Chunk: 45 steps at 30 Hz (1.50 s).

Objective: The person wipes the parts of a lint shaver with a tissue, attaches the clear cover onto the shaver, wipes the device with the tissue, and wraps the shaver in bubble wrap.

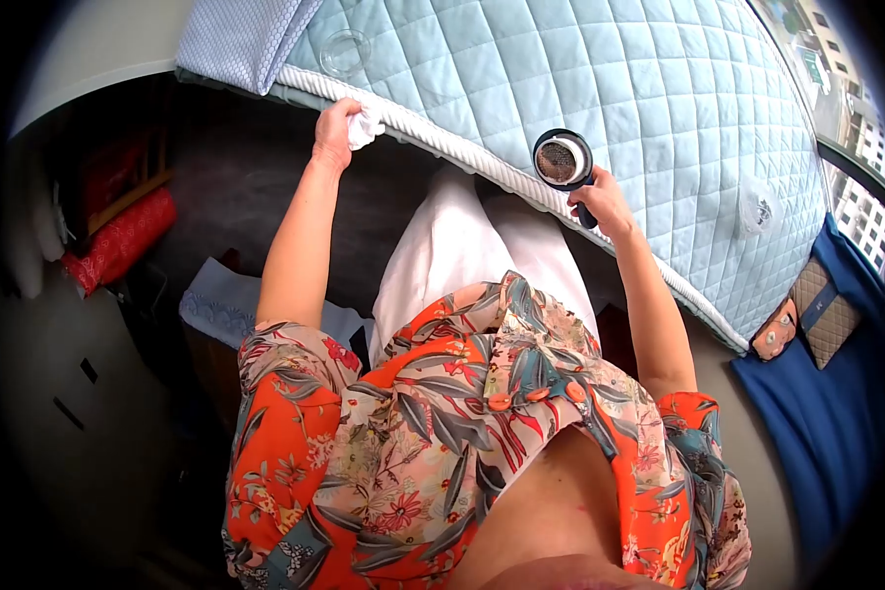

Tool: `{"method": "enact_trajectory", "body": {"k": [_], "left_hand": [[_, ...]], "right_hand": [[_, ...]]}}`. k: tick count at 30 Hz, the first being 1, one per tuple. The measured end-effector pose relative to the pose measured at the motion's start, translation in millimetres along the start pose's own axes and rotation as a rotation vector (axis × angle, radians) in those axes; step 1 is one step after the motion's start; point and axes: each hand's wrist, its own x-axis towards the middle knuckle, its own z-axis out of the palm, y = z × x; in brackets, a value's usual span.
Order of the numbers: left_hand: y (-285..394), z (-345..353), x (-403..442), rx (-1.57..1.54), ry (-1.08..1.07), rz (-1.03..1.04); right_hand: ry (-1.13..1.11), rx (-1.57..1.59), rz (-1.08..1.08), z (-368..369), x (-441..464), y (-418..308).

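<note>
In my right hand (605, 205) is a black round-headed tool (563, 160), gripped by its short black handle. Its head faces up, with a pale ring around a dark brown, speckled centre; its exact kind is unclear. Crumpled white tissue or cloth (366, 128) is pinched in my left hand (335, 133), at the edge of the quilted surface. Both hands are over the white corded border of the light blue quilted cover (462, 69). Beyond my left hand lies a clear round plastic piece (346, 52).
A folded bluish cloth (241, 39) rests at the far left. Clear crumpled plastic (757, 208) is on the cover at right. Past it are a brown quilted pouch (824, 313), an orange-brown patterned item (777, 330) and blue fabric (806, 423). A red roll (123, 241) is at left.
</note>
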Motion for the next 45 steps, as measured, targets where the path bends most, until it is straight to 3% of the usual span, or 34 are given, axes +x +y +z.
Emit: {"method": "enact_trajectory", "body": {"k": [6, 10, 17, 20, 26, 33, 41, 45], "left_hand": [[28, -8, 26, 0.219, 0.297, 0.149], [17, -3, 46, 0.160, 0.324, 0.202], [17, 11, 63, 0.360, 0.413, 0.209], [19, 20, 58, 0.276, 0.324, 0.182], [17, 88, -17, 0.260, -0.069, 0.116], [2, 148, -79, 0.099, -0.346, 0.036], [-2, 152, -98, -0.040, -0.640, -0.017], [1, 151, -107, 0.072, -0.710, 0.069]], "right_hand": [[-0.082, 0.073, -0.108, 19, 5, -41], [-0.118, 0.164, -0.151, 19, -1, -52], [-0.085, 0.166, -0.127, 16, -3, -47], [-0.070, 0.203, -0.148, 17, -6, -47], [0.053, 0.278, -0.285, 20, -13, -60], [0.264, 0.130, -0.437, 10, -15, -47], [0.536, -0.011, -0.669, 18, -29, -41], [0.616, -0.093, -0.765, 18, -39, -48]]}}
